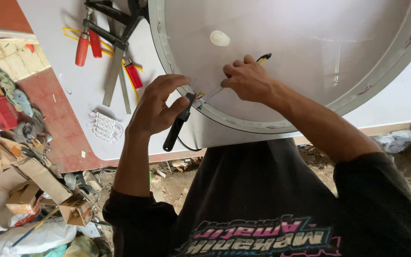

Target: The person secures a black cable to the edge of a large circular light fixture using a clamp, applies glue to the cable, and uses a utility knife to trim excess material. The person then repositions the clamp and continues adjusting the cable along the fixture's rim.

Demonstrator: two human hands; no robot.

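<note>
Black shirt nearest, two hands at the near rim of a big round shell.

A black shirt point(272, 209) with a pink and pale printed design fills the near view. Above it the left hand point(155, 107) is curled around a black-handled tool point(178, 124), its tip at the grey rim of the round shell point(243, 121) lying on the white table point(86, 81). The right hand point(248, 81), just to the right, has its fingers pressed together, pinching a thin yellow-and-black wire point(262, 59) inside the shell. On the far left of the table lie red-handled pliers point(89, 45), metal strips point(114, 76) and a small white cluster of modules point(104, 127). On the ground at near left sit crumpled cardboard boxes point(34, 183); a red crate point(1, 112) stands farther left, its contents unclear.
</note>
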